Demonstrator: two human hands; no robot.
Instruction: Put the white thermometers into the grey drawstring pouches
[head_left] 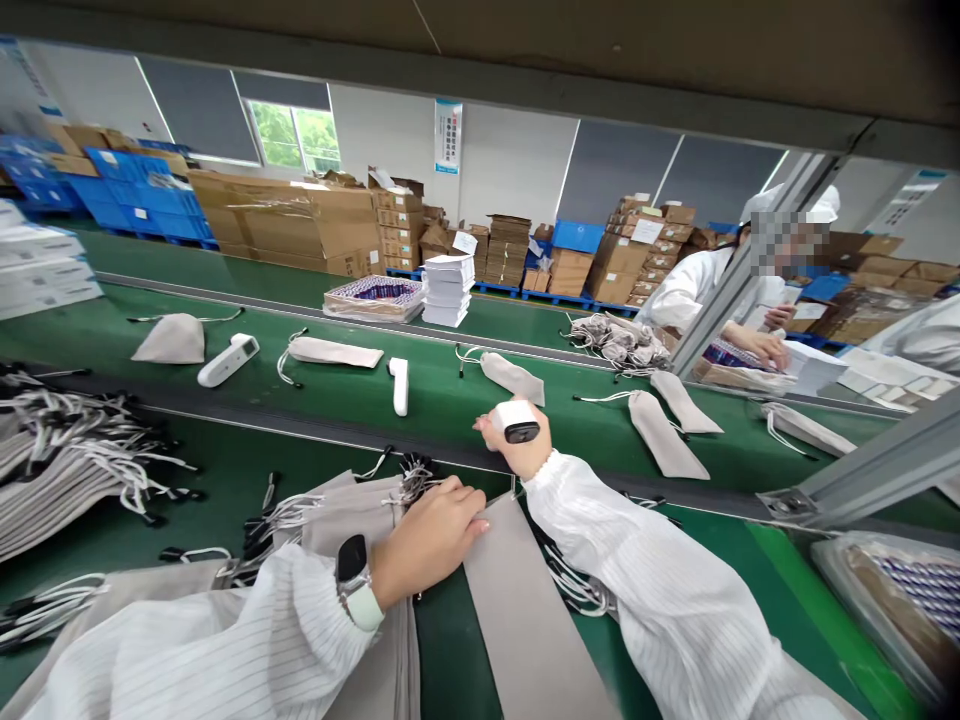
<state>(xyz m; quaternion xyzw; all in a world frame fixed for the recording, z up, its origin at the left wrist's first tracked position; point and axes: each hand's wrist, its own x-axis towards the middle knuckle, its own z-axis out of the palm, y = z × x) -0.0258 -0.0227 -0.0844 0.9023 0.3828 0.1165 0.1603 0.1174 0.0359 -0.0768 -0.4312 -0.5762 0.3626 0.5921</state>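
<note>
My right hand point(531, 450) is closed around a white handheld thermometer point(512, 412), its dark tip facing me, above the near edge of the belt. Lower down, my left hand point(439, 530) has its fingers curled, with thumb and fingertips at the upper left edge of a flat grey drawstring pouch point(529, 610). That pouch lies lengthwise below my right wrist. More grey pouches point(330, 515) with white cords and black cord ends are stacked under and beside my left forearm. Two similar devices, a white thermometer point(400, 387) and another thermometer point(229, 360), rest on the green belt.
Filled pouches point(512, 378) lie spaced along the belt point(337, 400). A pouch bundle point(45, 470) sits at left, a pouch heap point(619, 342) farther back. Booklets point(448, 290) stand beside a tray point(373, 300). A co-worker point(697, 285) works behind a metal post point(739, 270). A bagged tray point(900, 600) sits right.
</note>
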